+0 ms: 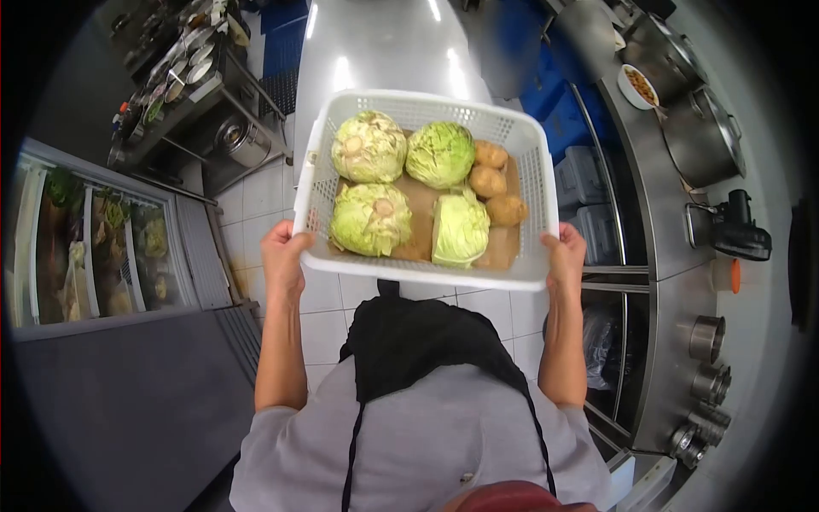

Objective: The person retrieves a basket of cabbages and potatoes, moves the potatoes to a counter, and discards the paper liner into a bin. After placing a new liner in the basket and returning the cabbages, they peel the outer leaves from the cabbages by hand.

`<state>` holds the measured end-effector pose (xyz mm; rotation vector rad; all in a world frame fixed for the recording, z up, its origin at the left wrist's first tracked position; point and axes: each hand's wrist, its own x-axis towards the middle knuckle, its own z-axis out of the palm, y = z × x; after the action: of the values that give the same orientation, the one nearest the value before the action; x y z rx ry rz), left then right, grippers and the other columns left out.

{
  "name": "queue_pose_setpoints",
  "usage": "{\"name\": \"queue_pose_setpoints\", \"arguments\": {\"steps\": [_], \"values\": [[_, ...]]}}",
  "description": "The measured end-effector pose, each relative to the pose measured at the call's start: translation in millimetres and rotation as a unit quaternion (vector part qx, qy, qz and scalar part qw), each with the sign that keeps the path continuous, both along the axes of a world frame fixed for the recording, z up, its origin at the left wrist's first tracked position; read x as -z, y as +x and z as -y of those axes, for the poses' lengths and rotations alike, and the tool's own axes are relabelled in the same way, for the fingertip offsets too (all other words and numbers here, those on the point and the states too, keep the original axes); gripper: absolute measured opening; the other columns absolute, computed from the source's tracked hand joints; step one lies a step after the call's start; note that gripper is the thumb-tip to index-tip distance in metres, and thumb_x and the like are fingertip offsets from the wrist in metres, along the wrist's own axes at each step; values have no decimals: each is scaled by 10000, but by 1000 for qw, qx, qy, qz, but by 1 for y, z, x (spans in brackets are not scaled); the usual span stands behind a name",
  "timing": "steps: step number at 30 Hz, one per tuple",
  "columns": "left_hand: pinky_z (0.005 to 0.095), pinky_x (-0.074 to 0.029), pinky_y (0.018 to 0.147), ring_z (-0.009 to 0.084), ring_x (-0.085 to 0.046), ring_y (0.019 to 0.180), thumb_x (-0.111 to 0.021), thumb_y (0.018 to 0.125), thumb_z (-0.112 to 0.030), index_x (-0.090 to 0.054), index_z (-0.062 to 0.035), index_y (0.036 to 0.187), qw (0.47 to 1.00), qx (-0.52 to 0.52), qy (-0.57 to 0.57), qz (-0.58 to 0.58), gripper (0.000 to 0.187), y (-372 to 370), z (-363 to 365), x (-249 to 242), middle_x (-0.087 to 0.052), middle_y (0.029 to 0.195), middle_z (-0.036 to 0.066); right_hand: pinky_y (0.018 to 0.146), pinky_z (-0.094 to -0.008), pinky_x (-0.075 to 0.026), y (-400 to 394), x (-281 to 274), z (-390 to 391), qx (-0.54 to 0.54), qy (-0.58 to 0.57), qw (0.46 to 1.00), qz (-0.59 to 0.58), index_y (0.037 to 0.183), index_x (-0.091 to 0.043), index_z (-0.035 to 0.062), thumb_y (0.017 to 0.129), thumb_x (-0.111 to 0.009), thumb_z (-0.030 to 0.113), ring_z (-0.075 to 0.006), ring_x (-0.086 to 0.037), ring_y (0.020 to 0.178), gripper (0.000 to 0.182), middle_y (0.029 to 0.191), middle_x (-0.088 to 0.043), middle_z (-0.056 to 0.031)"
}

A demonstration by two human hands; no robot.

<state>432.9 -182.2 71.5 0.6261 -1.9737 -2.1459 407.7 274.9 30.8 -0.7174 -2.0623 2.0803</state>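
A white perforated plastic basket (426, 275) is held level in front of me, its far side over the near end of the steel table. My left hand (283, 256) grips its left near corner, thumb on the rim. At the right near corner, my right hand (565, 254) is closed on the rim the same way. Inside lie several cabbages, among them a pale one (368, 147), a greener one (440, 154) and a cut-looking one (461, 227). Along the right side sit three potatoes (488, 182). Brown cardboard (422, 218) lines the bottom.
Ahead stands a long stainless steel table (388, 47). To the left are an open chest fridge (183, 256) with vegetables and a metal rack (192, 94) of dishes. Large pots (704, 136) and a bowl of food (638, 87) stand on the right counter.
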Motion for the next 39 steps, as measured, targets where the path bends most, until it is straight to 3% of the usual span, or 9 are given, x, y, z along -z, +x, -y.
{"name": "queue_pose_setpoints", "arguments": {"steps": [12, 13, 16, 19, 22, 26, 31, 37, 39], "values": [[229, -409, 613, 67, -504, 635, -649, 764, 28, -596, -47, 707, 995, -84, 23, -42, 108, -103, 80, 52, -628, 737, 8, 697, -362, -510, -172, -12, 78, -115, 256, 959, -42, 980, -687, -55, 786, -718, 110, -209, -665, 723, 256, 810, -710, -138], [232, -399, 607, 61, -497, 636, -655, 770, 19, -589, -50, 700, 994, -92, 28, -45, 118, -113, 85, 47, -615, 728, -5, 684, -396, -511, -182, -18, 86, -130, 315, 939, -55, 1011, -696, -36, 798, -719, 167, -275, -677, 698, 295, 787, -708, -164], [231, -399, 617, 60, -496, 639, -666, 780, 8, -593, -49, 711, 995, -96, 0, -30, 115, -120, 95, 48, -609, 723, -12, 670, -334, -500, -190, -53, 106, -183, 424, 887, -7, 1056, -681, -56, 822, -720, 163, -215, -618, 640, 323, 790, -700, -119], [231, -407, 638, 61, -506, 659, -687, 801, -20, -604, -48, 749, 991, -114, -64, 9, 102, -104, 75, 32, -615, 744, -13, 737, -433, -505, -181, -47, 88, -210, 447, 869, 7, 1141, -678, -27, 814, -751, 255, -368, -629, 796, 438, 882, -673, -176], [236, -444, 705, 80, -564, 751, -714, 827, -65, -621, -19, 877, 978, -130, -162, 15, 115, -102, 76, 34, -640, 832, 6, 838, -443, -488, -179, -51, 97, -165, 569, 798, -115, 1217, -642, -14, 818, -772, 294, -373, -586, 984, 520, 1060, -628, -197], [323, -480, 943, 208, -592, 1123, -746, 841, -146, -592, 14, 1214, 921, -173, -348, -24, 434, -117, 51, -8, -629, 1175, 131, 933, -466, -463, -210, -80, 115, -246, 521, 788, -216, 1307, -591, 4, 817, -784, 301, -404, -526, 1135, 604, 1197, -575, -226], [493, -412, 1062, 395, -496, 1270, -770, 786, -244, -502, -33, 1393, 825, 46, -547, -134, 696, -192, 42, -41, -500, 1397, 246, 998, -488, -460, -270, -87, 196, -449, 500, 705, -224, 1424, -488, 38, 787, -810, 315, -442, -516, 1166, 765, 1281, -512, -268], [548, -381, 1084, 413, -412, 1334, -824, 694, -413, -289, -122, 1573, 740, 185, -646, 0, 1069, -264, 21, -39, -438, 1452, 255, 1046, -510, -437, -301, -64, 271, -413, 532, 726, -135, 1472, -462, 118, 606, -908, 467, -443, -505, 1207, 1035, 1364, -443, -280], [545, -393, 1066, 407, -419, 1307, -836, 674, -425, -305, -107, 1565, 776, 203, -596, 27, 1085, -267, 27, -53, -459, 1407, 235, 1048, -496, -438, -306, -70, 267, -414, 516, 740, -123, 1472, -461, 110, 581, -920, 479, -433, -489, 1229, 1068, 1336, -451, -265]]}}
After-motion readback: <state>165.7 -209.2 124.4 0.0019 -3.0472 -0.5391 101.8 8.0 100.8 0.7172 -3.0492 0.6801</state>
